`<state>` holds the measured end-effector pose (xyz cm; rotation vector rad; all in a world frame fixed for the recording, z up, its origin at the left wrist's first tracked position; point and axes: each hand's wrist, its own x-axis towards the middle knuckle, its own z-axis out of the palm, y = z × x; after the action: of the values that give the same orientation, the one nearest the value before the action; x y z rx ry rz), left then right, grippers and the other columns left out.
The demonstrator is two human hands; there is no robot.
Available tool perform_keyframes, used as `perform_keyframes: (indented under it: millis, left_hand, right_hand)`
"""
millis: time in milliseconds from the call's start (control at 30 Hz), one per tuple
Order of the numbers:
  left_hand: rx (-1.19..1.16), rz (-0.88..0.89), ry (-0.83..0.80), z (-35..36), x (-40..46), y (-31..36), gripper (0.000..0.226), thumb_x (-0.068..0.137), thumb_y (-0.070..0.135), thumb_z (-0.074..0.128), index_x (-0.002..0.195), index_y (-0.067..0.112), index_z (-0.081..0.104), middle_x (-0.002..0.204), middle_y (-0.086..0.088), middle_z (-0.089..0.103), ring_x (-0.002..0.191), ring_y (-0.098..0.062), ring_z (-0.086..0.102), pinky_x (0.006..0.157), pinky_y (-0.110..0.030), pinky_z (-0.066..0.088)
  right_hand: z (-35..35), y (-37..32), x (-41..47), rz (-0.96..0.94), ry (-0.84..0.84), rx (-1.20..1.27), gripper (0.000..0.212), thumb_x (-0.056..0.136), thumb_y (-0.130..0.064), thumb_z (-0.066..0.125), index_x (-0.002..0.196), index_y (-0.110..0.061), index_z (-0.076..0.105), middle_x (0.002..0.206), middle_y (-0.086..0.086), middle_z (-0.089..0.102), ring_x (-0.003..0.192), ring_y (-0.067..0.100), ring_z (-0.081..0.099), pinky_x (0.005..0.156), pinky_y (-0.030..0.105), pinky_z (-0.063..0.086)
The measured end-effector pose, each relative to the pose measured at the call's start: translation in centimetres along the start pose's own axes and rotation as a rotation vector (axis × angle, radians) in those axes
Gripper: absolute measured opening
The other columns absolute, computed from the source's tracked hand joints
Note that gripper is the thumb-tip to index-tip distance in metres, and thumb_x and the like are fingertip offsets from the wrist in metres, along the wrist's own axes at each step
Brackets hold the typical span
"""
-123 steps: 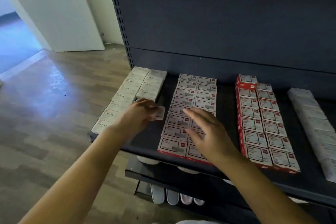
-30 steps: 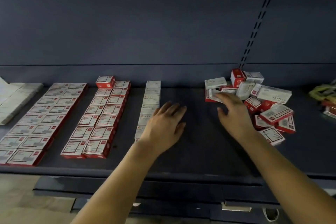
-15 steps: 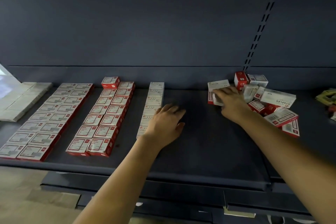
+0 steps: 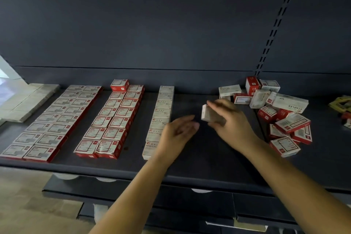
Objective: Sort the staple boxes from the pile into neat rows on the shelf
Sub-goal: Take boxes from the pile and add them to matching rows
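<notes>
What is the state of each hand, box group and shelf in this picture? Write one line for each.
Right hand: grips a white box, above the shelf.
White box: held, tilted.
Left hand: open, fingers relaxed, holds nothing.
Pile: jumbled, unsorted.
Red-and-white rows: neat, flat.
White single row: neat, one column.
Shelf: bare strip between row and pile.

Dark slotted back panel (image 4: 171, 24), dim light, pale floor (image 4: 22, 205) lower left.
</notes>
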<state>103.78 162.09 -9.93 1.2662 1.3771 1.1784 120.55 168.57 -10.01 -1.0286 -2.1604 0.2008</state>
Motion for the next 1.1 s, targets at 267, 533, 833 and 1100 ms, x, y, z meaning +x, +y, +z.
perform_keyframes:
  millis: [267,533,833,1100]
  left_hand:
    - [-0.397,-0.145,-0.064,-1.3,-2.5,2.2,0.032,0.071,0.02,0.067,0.099,0.005,0.069,0.095,-0.014,0.072,0.089,-0.021,0.069,0.072,-0.027,0.056]
    - [-0.531,-0.131,-0.015,-2.9,-3.4,2.3,0.025,0.068,0.017,0.067,0.09,0.008,0.073,0.088,-0.014,0.073,0.082,-0.019,0.07,0.069,-0.024,0.057]
    - [-0.541,-0.172,0.012,-3.9,-4.1,1.8,0.029,0.067,0.016,0.068,0.094,0.006,0.07,0.086,-0.012,0.073,0.081,-0.018,0.07,0.067,-0.023,0.056]
    - [0.209,0.224,0.138,-6.4,-4.8,1.4,0.04,0.077,0.014,0.073,0.112,0.028,0.059,0.112,0.013,0.061,0.107,0.0,0.057,0.085,-0.014,0.047]
  right_hand:
    - [-0.2,-5.1,-1.9,-0.017,0.057,0.206,0.068,0.066,0.0,0.076,0.126,-0.019,0.051,0.112,-0.004,0.063,0.104,0.02,0.059,0.084,0.049,0.051]
    - [-0.9,-5.5,-2.6,0.096,0.083,0.323,0.066,0.07,-0.017,0.079,0.129,-0.022,0.049,0.117,-0.005,0.056,0.112,-0.012,0.043,0.092,0.002,0.031]
    - [-0.5,-5.6,-3.0,0.15,0.0,0.312,0.058,0.069,-0.013,0.08,0.123,-0.015,0.058,0.115,-0.01,0.056,0.101,0.006,0.054,0.091,0.011,0.04]
    - [-0.1,-7.4,-2.6,0.079,-0.057,0.219,0.054,0.068,-0.022,0.077,0.117,-0.007,0.062,0.108,-0.006,0.057,0.089,0.006,0.055,0.083,0.003,0.04]
